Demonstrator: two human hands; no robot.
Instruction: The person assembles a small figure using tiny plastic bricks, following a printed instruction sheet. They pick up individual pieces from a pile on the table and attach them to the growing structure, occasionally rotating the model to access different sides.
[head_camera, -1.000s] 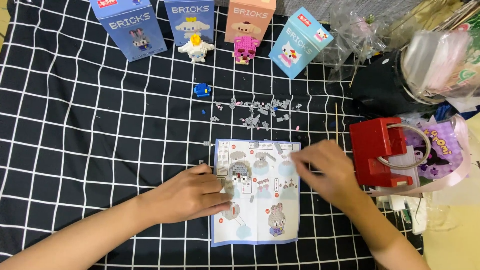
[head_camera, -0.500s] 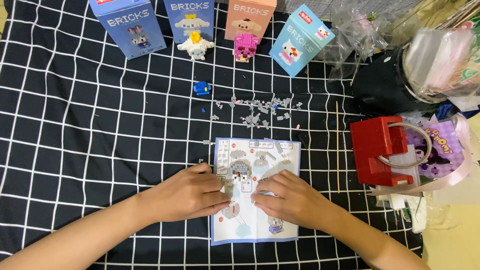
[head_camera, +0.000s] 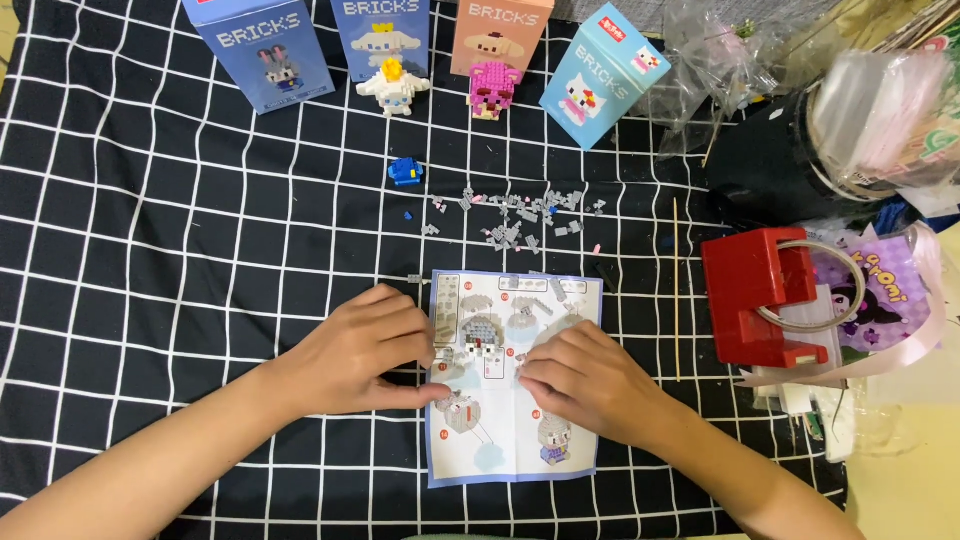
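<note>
— Clearly early days: spread flat on the black cloth with a white grid (head_camera: 150, 250), a blue-bordered paper instruction sheet (head_camera: 515, 440), both hands resting on it.

— And the hands themselves?

— Left hand (head_camera: 365, 350) lying at the sheet's left edge, fingers curled loosely together, thumb stretched along the paper; right hand (head_camera: 590, 380) palm down on the middle, fingers close together, bent at the tips. Between them, a tiny grey-and-white brick build (head_camera: 482, 345), hardly more than a first few layers, sitting on the sheet. Cannot tell whether either hand actually pinches a piece; fingertips touching or just beside it.

— So what looks done, what left?

— Judging by that, only a small start made. Plenty left: a loose scatter of small grey bricks (head_camera: 520, 215) lying unused above the sheet, plus a small blue brick piece (head_camera: 405, 171) apart from them.

— Anything else around?

— Along the far edge, four upright cardboard boxes in blue, blue, peach and light blue (head_camera: 265, 50), with a finished white figure (head_camera: 393, 85) and a pink figure (head_camera: 493, 88) standing before them. Off to the right, a red plastic tape dispenser (head_camera: 750, 295), a thin wooden stick (head_camera: 677, 290), crumpled clear plastic bags (head_camera: 730, 60).

— In the way?

— Nothing between hands and loose bricks; clutter on the right close, but apart from the sheet.
</note>
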